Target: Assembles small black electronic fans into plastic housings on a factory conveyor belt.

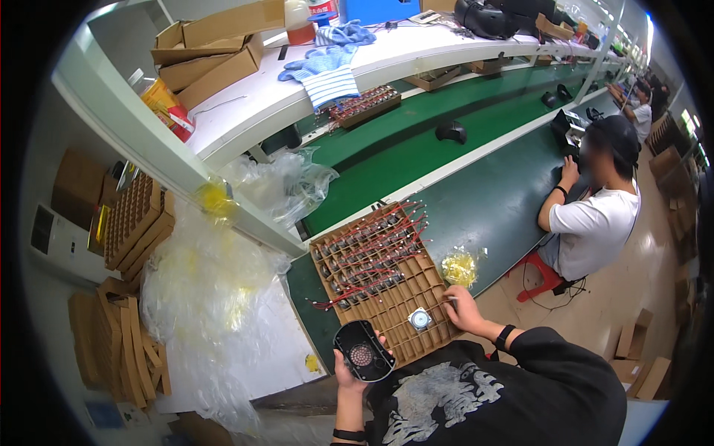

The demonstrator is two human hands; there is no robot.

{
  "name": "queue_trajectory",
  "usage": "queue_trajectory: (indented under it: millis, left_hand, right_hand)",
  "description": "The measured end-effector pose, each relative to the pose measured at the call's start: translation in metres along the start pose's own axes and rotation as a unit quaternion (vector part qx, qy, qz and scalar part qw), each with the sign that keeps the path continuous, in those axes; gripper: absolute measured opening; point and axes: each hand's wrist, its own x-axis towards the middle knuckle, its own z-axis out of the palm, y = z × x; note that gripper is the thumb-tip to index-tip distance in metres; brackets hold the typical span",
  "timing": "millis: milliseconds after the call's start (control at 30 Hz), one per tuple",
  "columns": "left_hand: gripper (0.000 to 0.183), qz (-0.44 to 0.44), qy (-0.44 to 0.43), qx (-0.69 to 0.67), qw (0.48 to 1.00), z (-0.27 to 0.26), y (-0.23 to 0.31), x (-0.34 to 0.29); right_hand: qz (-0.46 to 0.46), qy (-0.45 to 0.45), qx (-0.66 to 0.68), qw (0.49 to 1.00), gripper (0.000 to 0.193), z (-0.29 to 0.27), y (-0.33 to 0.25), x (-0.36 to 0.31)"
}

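My left hand (348, 369) is wrapped round a black oval plastic housing (364, 351) with a round patch of small holes in it. The housing is held over the near left corner of a divided cardboard tray (405, 350). Small motors with red wires (368, 253) fill the tray's far rows. A round silver-white part (419, 320) lies on the near dividers. Beside it, at the tray's right edge, my right hand (466, 311) has its fingers pinched together. What is between those fingertips is too small to make out.
A pile of small yellow bits in clear film (460, 267) lies right of the tray. Clear plastic bags (216, 312) heap up on the left by a white post (171, 156). A green conveyor (401, 152) runs behind. A co-worker (595, 201) sits at the right.
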Motion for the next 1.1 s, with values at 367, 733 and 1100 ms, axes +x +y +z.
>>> queue_trajectory:
  millis: [367, 733, 1100]
  left_hand:
    - [0.091, -0.064, -0.037, 0.019, 0.997, 0.016, -0.008, 0.012]
    - [0.098, -0.010, -0.046, 0.040, 0.998, 0.033, -0.006, 0.004]
    - [0.076, -0.024, 0.064, 0.093, 0.993, 0.001, -0.011, 0.005]
  right_hand:
    - [-0.342, -0.226, -0.039, 0.911, 0.030, 0.004, -0.076, 0.018]
    - [-0.025, -0.194, 0.029, 0.980, 0.044, -0.024, -0.098, 0.056]
    - [-0.259, -0.266, 0.049, 0.927, 0.039, -0.034, -0.204, 0.071]
